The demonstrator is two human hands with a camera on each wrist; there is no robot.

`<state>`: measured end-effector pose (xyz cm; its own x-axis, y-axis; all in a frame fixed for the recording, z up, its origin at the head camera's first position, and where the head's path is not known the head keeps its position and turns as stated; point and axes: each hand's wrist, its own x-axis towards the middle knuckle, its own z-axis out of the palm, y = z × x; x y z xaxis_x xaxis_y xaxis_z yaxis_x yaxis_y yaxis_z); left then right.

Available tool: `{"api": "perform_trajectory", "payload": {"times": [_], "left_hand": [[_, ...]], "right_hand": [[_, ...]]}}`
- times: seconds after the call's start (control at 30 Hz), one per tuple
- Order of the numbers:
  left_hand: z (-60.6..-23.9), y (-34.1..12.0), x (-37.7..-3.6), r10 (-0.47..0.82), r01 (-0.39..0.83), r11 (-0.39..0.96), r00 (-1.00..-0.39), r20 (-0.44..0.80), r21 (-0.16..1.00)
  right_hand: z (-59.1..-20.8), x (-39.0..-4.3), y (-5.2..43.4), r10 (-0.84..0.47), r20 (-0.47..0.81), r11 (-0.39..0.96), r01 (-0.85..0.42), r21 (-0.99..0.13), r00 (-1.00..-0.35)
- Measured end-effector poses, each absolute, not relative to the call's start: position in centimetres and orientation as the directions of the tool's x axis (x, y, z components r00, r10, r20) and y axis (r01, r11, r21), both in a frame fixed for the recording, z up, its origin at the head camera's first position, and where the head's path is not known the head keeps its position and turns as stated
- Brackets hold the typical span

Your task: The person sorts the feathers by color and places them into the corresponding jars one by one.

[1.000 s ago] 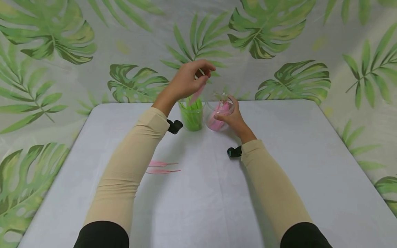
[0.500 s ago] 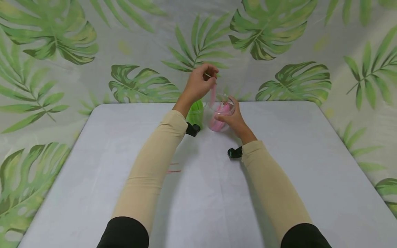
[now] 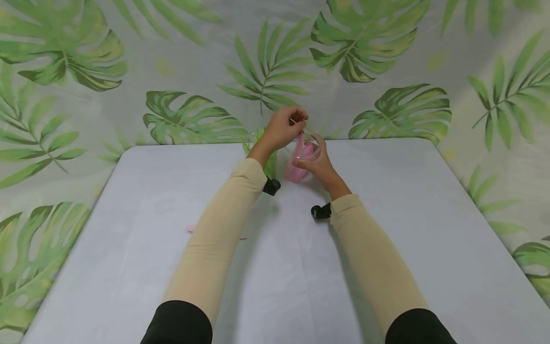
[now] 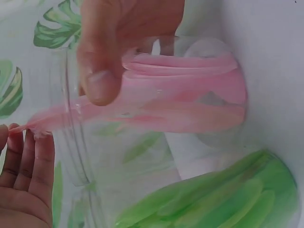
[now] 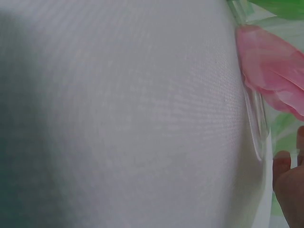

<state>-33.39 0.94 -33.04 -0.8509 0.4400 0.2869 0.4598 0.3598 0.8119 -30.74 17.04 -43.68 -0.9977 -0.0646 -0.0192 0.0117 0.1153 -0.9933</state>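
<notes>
My left hand [image 3: 295,119] pinches the quill end of a pink feather [image 3: 299,139] whose vane hangs down into a clear cup [image 3: 301,165] holding more pink feathers. My right hand [image 3: 310,161] grips that cup from the right, thumb on its near wall. In the left wrist view the cup [image 4: 190,99] lies close up, my right thumb [image 4: 99,71] on its wall, and my left fingers [image 4: 28,171] touch the tip of the feather [image 4: 47,121]. The right wrist view shows the cup's wall [image 5: 256,123] and pink feathers [image 5: 270,71].
A clear cup of green feathers [image 3: 270,165] stands just left of the pink one, partly behind my left wrist, and shows again [image 4: 228,199]. A loose pink feather [image 3: 191,228] lies on the grey table [image 3: 408,191], mostly under my left forearm. A leaf-print backdrop surrounds the table.
My left hand has carried the pink feather rightward from above the green cup and lowered it into the pink cup. My left forearm now covers the loose feathers on the table.
</notes>
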Motion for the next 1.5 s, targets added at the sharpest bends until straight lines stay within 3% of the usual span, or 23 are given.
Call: {"api": "perform_trajectory", "payload": {"times": [0.93, 1.5], "left_hand": [[-34.2, 0.4, -33.3, 0.457, 0.411, 0.39, -0.863, 0.214, 0.824], [-34.6, 0.9, -33.4, 0.485, 0.43, 0.431, -0.852, 0.198, 0.794]], "right_hand": [[-42.1, -30.1, 17.0, -0.109, -0.035, 0.103, 0.024, -0.994, -0.993], [-43.6, -30.6, 17.1, -0.068, 0.003, 0.143, -0.013, -0.99, -0.998]]}}
